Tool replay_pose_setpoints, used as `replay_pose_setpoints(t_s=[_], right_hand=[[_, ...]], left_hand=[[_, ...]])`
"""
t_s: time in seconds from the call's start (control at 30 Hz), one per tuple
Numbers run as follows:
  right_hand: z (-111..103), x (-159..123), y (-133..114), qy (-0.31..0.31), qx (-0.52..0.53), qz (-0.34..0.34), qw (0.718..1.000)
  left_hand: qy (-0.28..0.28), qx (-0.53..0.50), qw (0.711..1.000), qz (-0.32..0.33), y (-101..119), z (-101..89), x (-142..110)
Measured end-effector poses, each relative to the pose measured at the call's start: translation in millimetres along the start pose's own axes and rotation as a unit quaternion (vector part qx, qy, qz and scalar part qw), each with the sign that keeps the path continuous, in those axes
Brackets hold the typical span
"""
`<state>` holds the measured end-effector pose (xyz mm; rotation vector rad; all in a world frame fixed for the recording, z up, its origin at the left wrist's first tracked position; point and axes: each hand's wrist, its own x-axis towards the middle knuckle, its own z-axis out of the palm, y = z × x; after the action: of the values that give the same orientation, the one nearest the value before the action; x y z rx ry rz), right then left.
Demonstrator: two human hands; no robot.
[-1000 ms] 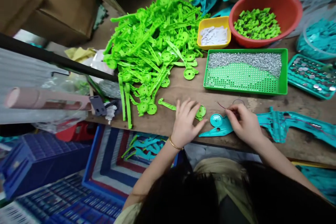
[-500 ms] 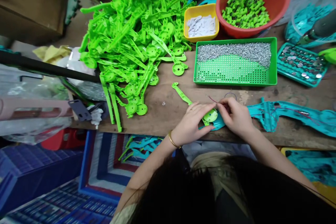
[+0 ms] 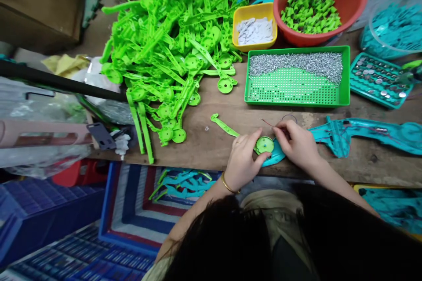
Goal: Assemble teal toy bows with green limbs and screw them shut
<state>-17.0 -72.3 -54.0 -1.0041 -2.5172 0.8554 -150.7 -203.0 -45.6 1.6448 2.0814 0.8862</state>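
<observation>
Green piece (image 3: 264,145): disc over teal part's (image 3: 336,136) left end, by table's (image 3: 214,105) near edge. Left hand (image 3: 243,156) gripping disc, thumb and fingers around it. Right hand (image 3: 296,145) pinching thin wire (image 3: 266,123). Green pile (image 3: 171,35) toward far edge; metal-bits tray (image 3: 296,104) beyond hands.

Small assembly workshop; wooden bench (image 3: 198,151); heaped green plastic parts (image 3: 165,44); tray (image 3: 296,92) of small metal pieces; blue crates (image 3: 42,197).

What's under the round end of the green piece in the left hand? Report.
The blue part shows past the right and near edges of the green piece, which the left hand holds. Whatever lies directly beneath is covered.
</observation>
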Motion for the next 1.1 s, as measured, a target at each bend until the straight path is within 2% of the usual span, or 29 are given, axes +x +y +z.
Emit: replay_pose_setpoints(t_s=[0.07, 0.17, 0.23, 0.33, 0.5, 0.63, 0.77, 0.87, 1.1], right_hand=[[-4, 1, -3, -0.023, -0.012, -0.035, 0.999], [-14, 2, -14, -0.067, -0.025, -0.097, 0.993], [-18, 3, -24, -0.084, -0.048, -0.119, 0.988], [-20, 6, -39, -0.101, -0.096, -0.137, 0.981], [-14, 12, -54, -0.132, -0.127, -0.151, 0.972], [-9, 17, -63, -0.164, -0.121, -0.106, 0.973], [-8, 22, -70, -0.186, -0.119, -0.089, 0.971], [-9, 23, -76, -0.186, -0.131, -0.122, 0.966], [6, 12, -93, -0.138, -0.169, -0.278, 0.935]], left_hand=[[0.062, -0.055, 0.996, -0.018, -3, 2.4, -5], [0.142, -0.163, 0.973, -0.079, -14, -5.7, -7], [0.156, -0.207, 0.96, -0.107, -21, -15.1, -8], [0.153, -0.218, 0.956, -0.123, -28, -26.6, -11], [0.184, -0.199, 0.953, -0.135, -33, -29.8, -19], [0.204, -0.17, 0.96, -0.091, -38, -29.7, -25], [0.257, -0.051, 0.963, -0.057, -45, -34.6, -27], [0.263, 0.026, 0.963, -0.058, -53, -37.9, -23], [0.2, 0.133, 0.967, -0.085, -65, -32.7, -11]])
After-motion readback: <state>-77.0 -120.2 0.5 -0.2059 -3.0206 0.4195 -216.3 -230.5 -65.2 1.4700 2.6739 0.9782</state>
